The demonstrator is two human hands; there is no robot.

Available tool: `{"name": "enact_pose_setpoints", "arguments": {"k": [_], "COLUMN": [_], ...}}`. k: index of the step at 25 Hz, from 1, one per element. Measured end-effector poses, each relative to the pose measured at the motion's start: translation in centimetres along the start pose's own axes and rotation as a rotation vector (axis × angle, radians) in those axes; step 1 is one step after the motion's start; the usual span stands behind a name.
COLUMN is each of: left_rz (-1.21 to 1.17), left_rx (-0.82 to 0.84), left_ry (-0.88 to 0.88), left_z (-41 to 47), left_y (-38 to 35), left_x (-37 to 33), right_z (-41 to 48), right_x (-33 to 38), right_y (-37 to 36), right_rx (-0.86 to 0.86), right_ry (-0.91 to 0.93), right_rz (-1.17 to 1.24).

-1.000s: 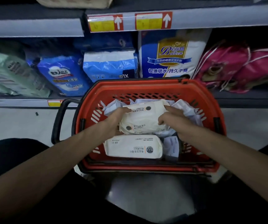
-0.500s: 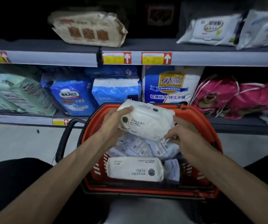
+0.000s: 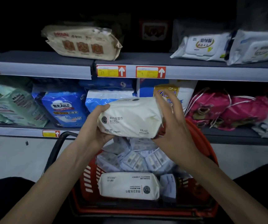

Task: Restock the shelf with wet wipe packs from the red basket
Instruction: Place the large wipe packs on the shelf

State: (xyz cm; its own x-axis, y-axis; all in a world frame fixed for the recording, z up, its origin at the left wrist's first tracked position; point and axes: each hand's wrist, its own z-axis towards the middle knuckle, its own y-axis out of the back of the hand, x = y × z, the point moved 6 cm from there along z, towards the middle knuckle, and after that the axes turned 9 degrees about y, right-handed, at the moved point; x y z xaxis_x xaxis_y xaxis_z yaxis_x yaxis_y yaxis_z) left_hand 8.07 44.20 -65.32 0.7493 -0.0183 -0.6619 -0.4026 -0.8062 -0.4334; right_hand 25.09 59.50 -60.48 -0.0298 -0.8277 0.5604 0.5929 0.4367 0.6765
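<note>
pack (image 3: 130, 118): white, reads "Wet Wip…", held up over the basket (image 3: 208, 152), in front of the lower shelf (image 3: 17, 130) | left hand (image 3: 96, 126): curled round its left end, thumb on top | right hand (image 3: 170, 125): fingers spread loose, palm against the right end | second pack (image 3: 128, 186) in basket, "Wet Wipes" upside down

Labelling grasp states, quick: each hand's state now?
Left hand: grips the wet wipe pack, left end.
Right hand: open, splayed against its right end.

Both forearms (image 3: 52, 180) are bare, and black trousers (image 3: 5, 199) cover the knees.
</note>
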Motion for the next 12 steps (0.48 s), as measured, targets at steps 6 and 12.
{"name": "enact_pose_setpoints", "arguments": {"k": [6, 12], "left_rz": [0.179, 0.408], "left_rx": [-0.029, -0.090], "left_ry": [-0.007, -0.037], "left_z": [-1.4, -2.1], "left_y": [0.2, 0.7], "left_x": [-0.2, 0.0], "right_z": [-1.0, -2.8], "right_x": [1.1, -0.3], "right_y": [0.0, 1.6], "right_rx": [0.078, -0.113], "right_ry": [0.140, -0.371], "right_rz": [0.009, 0.581]}}
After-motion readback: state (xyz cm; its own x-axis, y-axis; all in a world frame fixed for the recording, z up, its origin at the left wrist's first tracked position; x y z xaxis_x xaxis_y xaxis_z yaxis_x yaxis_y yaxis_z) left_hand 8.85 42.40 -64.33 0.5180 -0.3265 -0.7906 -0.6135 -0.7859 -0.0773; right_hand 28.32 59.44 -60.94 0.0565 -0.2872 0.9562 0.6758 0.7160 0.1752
